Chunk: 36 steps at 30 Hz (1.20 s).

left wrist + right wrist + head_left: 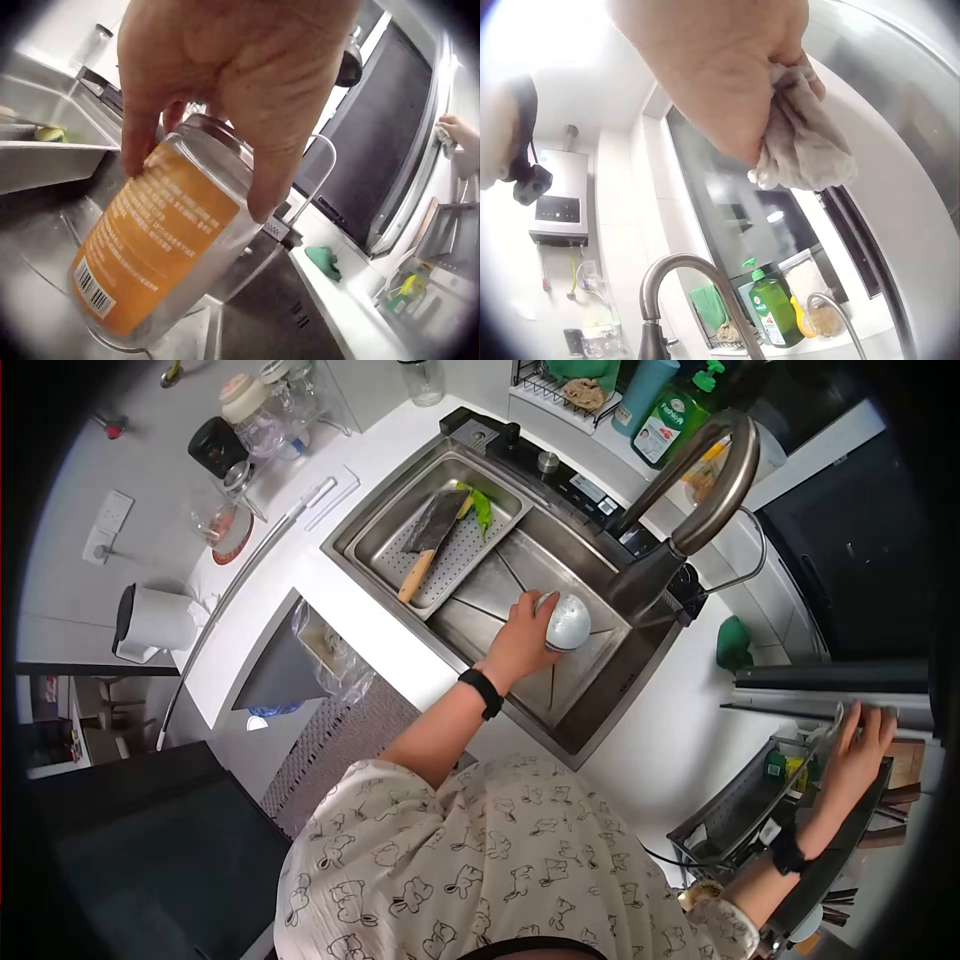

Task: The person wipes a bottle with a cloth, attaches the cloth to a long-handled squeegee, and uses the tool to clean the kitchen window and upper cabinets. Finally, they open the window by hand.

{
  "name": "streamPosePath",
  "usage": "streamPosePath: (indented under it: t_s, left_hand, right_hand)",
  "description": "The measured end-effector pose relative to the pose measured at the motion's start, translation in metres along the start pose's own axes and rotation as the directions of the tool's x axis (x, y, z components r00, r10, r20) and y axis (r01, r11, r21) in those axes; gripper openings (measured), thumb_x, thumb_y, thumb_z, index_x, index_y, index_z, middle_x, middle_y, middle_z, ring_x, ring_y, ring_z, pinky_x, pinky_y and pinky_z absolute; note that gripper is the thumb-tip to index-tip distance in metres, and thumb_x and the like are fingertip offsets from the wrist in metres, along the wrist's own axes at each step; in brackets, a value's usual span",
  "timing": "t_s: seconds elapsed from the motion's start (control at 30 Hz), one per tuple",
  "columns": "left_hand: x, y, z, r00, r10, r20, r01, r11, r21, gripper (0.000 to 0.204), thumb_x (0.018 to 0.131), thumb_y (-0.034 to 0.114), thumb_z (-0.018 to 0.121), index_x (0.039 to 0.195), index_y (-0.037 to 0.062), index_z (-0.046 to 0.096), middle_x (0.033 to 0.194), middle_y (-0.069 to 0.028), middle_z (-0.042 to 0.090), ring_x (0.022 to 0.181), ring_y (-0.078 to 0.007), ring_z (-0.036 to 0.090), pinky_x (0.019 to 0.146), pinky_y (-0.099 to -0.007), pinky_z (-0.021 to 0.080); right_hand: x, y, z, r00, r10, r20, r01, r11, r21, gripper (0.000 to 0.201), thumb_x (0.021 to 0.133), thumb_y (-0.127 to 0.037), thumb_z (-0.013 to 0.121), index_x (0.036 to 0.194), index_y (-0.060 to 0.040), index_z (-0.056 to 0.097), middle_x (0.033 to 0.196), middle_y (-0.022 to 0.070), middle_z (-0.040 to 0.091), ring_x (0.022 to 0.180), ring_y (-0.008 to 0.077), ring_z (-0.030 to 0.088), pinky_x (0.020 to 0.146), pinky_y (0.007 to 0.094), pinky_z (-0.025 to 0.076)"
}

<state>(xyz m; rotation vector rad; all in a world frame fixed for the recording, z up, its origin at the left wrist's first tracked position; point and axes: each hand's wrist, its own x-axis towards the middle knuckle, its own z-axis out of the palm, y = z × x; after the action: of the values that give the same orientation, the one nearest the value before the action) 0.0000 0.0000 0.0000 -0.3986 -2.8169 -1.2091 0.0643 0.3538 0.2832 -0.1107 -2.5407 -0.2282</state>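
Observation:
Over the sink [610, 690], my left hand [520, 640] grips a clear jar [195, 300] around its top. The jar has an orange printed label [150, 232] with a barcode, and a metal lid [568, 623]. It tilts in the left wrist view. Away to the right, my right hand [855, 760] holds a crumpled greyish-white cloth [802, 142] up by the window frame [866, 240]. Part of the cloth is hidden inside the palm. A cleaver [433, 535] with a wooden handle lies with green leaves [482, 510] in the perforated tray [470, 565].
A curved faucet [715, 510] rises at the sink's back edge. Behind it stands a green pump bottle [670, 430]. A green cloth-like thing [734, 644] lies on the right counter [680, 710], near a dark dish rack [740, 800]. Glassware [265, 420] stands along the left wall.

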Motion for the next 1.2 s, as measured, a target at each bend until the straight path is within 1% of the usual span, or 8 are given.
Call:
streamPosePath:
  t_s: [0.2, 0.37, 0.57, 0.77, 0.97, 1.03, 1.1, 1.2]
  left_hand:
    - [0.004, -0.023, 0.020, 0.988, -0.096, 0.118, 0.093, 0.995, 0.032, 0.089, 0.055, 0.017, 0.077, 0.130, 0.0058, 0.030, 0.118, -0.0172, 0.035, 0.101, -0.0381, 0.045, 0.084, -0.0406, 0.046]
    - [0.004, 0.014, 0.022, 0.972, 0.019, 0.234, -0.018, 1.000, -0.003, 0.089, 0.057, 0.016, 0.076, 0.131, 0.0061, 0.027, 0.120, -0.0179, 0.034, 0.104, -0.0387, 0.044, 0.082, -0.0418, 0.047]
    - [0.023, -0.036, 0.064, 0.972, -0.120, 0.204, 0.075, 0.974, 0.216, 0.087, 0.059, 0.010, 0.074, 0.131, 0.0048, 0.026, 0.123, -0.0145, 0.035, 0.113, -0.0331, 0.040, 0.093, -0.0391, 0.040]
    - [0.027, -0.052, 0.069, 0.952, -0.220, 0.214, 0.134, 0.925, 0.355, 0.083, 0.066, 0.007, 0.065, 0.135, 0.0037, 0.020, 0.124, -0.0180, 0.034, 0.114, -0.0349, 0.039, 0.091, -0.0354, 0.041]
    - [0.021, -0.063, 0.064, 0.916, -0.307, 0.257, 0.176, 0.886, 0.429, 0.089, 0.066, 0.017, 0.070, 0.138, 0.0090, 0.018, 0.135, -0.0192, 0.022, 0.123, -0.0361, 0.028, 0.095, -0.0462, 0.037]
    - [0.020, -0.058, 0.051, 0.904, -0.346, 0.252, 0.193, 0.855, 0.481, 0.096, 0.061, 0.023, 0.077, 0.137, 0.0087, 0.019, 0.137, -0.0200, 0.018, 0.127, -0.0365, 0.024, 0.096, -0.0507, 0.035]
    - [0.015, -0.054, 0.041, 0.918, -0.289, 0.272, 0.189, 0.921, 0.341, 0.093, 0.064, 0.029, 0.075, 0.137, 0.0091, 0.020, 0.141, -0.0197, 0.010, 0.131, -0.0355, 0.018, 0.099, -0.0550, 0.029]
    - [-0.003, -0.044, -0.009, 0.959, -0.200, 0.199, 0.142, 0.952, 0.271, 0.083, 0.067, 0.029, 0.073, 0.133, 0.0044, 0.028, 0.139, -0.0224, 0.017, 0.130, -0.0363, 0.020, 0.102, -0.0470, 0.028]
  right_hand:
    - [-0.032, 0.006, -0.022, 0.999, 0.018, 0.047, -0.014, 0.996, -0.088, 0.017, 0.089, -0.017, 0.051, 0.093, 0.0002, 0.053, 0.092, 0.0155, 0.047, 0.082, 0.0323, 0.049, 0.069, 0.0376, 0.041]
    - [-0.052, 0.013, -0.041, 0.988, 0.107, 0.114, -0.081, 0.973, -0.215, 0.018, 0.089, -0.018, 0.051, 0.093, -0.0009, 0.052, 0.094, 0.0157, 0.049, 0.087, 0.0335, 0.049, 0.073, 0.0395, 0.040]
    - [-0.078, 0.026, -0.057, 0.982, 0.149, 0.120, -0.095, 0.923, -0.374, 0.021, 0.088, -0.019, 0.052, 0.096, -0.0004, 0.054, 0.107, 0.0175, 0.050, 0.097, 0.0348, 0.050, 0.080, 0.0377, 0.041]
    - [-0.096, 0.032, -0.076, 0.862, 0.443, 0.244, -0.272, 0.813, -0.514, 0.017, 0.088, -0.017, 0.049, 0.098, -0.0049, 0.054, 0.118, 0.0156, 0.048, 0.111, 0.0321, 0.045, 0.088, 0.0376, 0.039]
    - [-0.113, 0.051, -0.088, 0.896, 0.334, 0.293, -0.122, 0.819, -0.560, 0.024, 0.090, -0.019, 0.048, 0.106, -0.0028, 0.054, 0.118, 0.0154, 0.049, 0.109, 0.0317, 0.047, 0.088, 0.0376, 0.040]
    - [-0.109, 0.021, -0.090, 0.885, 0.389, 0.257, -0.231, 0.844, -0.484, 0.027, 0.090, -0.020, 0.048, 0.109, -0.0013, 0.054, 0.113, 0.0166, 0.052, 0.105, 0.0324, 0.049, 0.086, 0.0375, 0.041]
    - [-0.116, -0.014, -0.060, 0.980, 0.175, 0.096, -0.169, 0.983, -0.069, 0.025, 0.090, -0.016, 0.049, 0.110, -0.0007, 0.053, 0.107, 0.0150, 0.055, 0.099, 0.0246, 0.052, 0.083, 0.0336, 0.042]
    - [-0.118, -0.091, 0.004, 0.840, 0.205, 0.503, -0.436, 0.806, 0.399, 0.019, 0.085, -0.004, 0.054, 0.103, 0.0006, 0.055, 0.098, 0.0131, 0.055, 0.083, 0.0202, 0.052, 0.074, 0.0309, 0.042]
